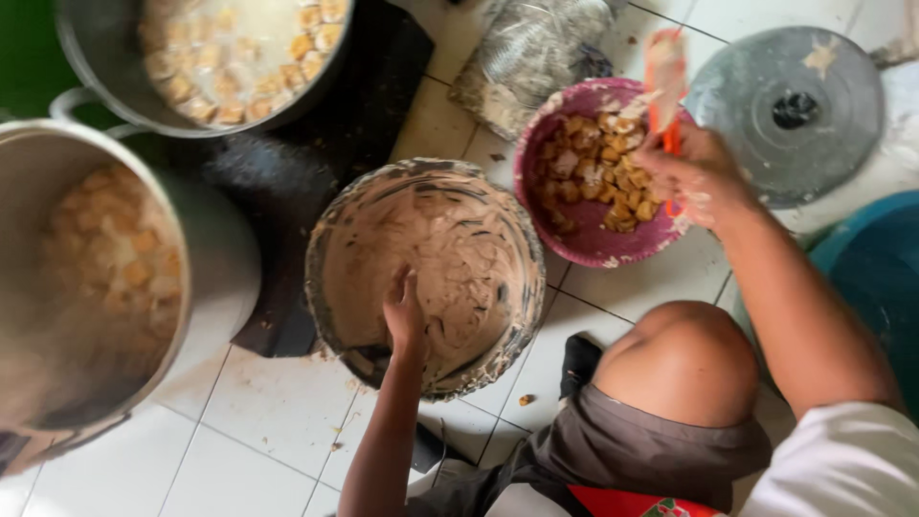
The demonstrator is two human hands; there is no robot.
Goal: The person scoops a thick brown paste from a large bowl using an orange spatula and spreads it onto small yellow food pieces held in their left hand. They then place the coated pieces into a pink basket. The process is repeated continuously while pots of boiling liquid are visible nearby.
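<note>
The batter bowl (426, 278), a wide round basin smeared with pale brown paste, sits on the white tiled floor (278, 412) in front of the person's bent knee (684, 359). The left hand (404, 314) is down inside it, fingers sunk into the paste near the lower middle, so whether they are spread or curled cannot be told. The paste coats the bottom and walls in swirls and does not fill the bowl; much of the rim is crusted with it.

Just to the right, nearly touching the bowl, stands a pink basket (593, 172) holding a heap of small golden-brown cubes. The right hand (694, 172) hovers over its far edge, closed around an orange-handled spatula (665, 81) whose pale blade points upward, blurred.

As a judgement, the work is midway: the basket holds plenty of cubes, none of them visibly coated, while paste remains in the bowl.

Farther out, to the left, a tall metal pot (206, 258) holds more cubes, and above it a second wide pot (105, 67) shows cubes lying in pale liquid. Both rest by a dark mat (287, 172). At upper right a grey round lid (814, 144) with a black knob lies flat, and a blue tub (871, 278) edges in beside the right arm.
</note>
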